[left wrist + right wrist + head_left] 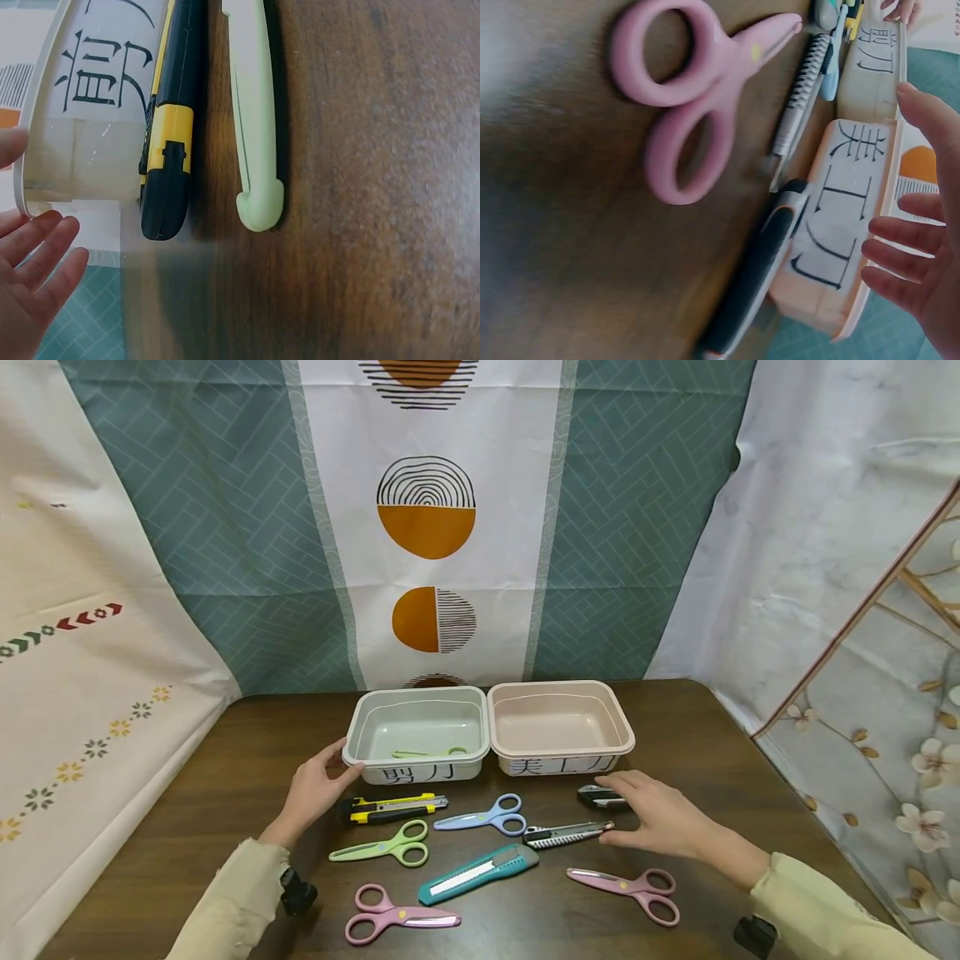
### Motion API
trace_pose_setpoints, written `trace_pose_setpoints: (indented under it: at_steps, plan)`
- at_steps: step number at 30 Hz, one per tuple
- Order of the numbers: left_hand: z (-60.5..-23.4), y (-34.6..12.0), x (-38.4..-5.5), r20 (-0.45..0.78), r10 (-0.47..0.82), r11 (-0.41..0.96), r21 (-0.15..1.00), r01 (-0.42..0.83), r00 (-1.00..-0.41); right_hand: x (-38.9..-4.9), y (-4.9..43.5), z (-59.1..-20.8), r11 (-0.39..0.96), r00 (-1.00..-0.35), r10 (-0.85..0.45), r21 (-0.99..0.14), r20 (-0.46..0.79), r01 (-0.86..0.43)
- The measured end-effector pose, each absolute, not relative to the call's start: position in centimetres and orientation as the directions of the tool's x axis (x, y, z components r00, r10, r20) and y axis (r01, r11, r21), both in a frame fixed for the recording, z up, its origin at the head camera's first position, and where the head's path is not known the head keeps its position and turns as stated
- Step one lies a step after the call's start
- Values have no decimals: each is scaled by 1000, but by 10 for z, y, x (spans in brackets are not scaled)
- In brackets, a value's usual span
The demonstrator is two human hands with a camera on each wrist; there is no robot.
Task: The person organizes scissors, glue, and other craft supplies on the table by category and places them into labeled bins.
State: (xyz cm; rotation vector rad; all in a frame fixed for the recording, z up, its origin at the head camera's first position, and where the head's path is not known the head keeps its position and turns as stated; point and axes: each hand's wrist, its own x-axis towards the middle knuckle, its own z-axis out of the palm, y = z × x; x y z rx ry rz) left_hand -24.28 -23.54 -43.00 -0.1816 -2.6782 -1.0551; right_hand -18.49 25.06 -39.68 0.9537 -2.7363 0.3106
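My left hand (313, 792) is at the left front corner of a pale green bin (420, 772), its thumb at the rim and its fingers loosely extended along the side. Green scissors (431, 752) lie inside that bin. In front of it are a yellow-and-black utility knife (397, 808) and light green scissors (382, 852). My right hand (663, 817), fingers apart, hovers over a black utility knife (596, 796), partly hiding it in the head view. Close to the right thumb lies a silver utility knife (567, 834). The pink bin (561, 763) stands just behind this hand.
Blue scissors (483, 817), a teal utility knife (478, 873) and two pink scissors, one left (401, 916) and one right (626, 887), lie spread over the brown table (720, 752). Both bins carry written labels on their fronts. Patterned cloths hang behind and at the sides.
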Motion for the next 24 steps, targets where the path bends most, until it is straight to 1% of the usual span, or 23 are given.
trace_pose_setpoints:
  at_steps: [9, 14, 20, 24]
  plan:
    - [-430, -236, -243, 287, 28, 725, 653, 217, -958, -169, 264, -417, 794, -798, -538, -155, 272, -588]
    - [-430, -236, -243, 288, 28, 727, 651, 217, -957, -158, 272, -428, 793, -794, -540, -146, 280, -591]
    - [-429, -236, -242, 284, 30, 730, 649, 215, -958, -147, 280, -436, 780, -791, -549, -175, 268, -601]
    - [-428, -236, -242, 279, 27, 730, 650, 210, -960, -140, 284, -442, 764, -776, -558, -183, 293, -619]
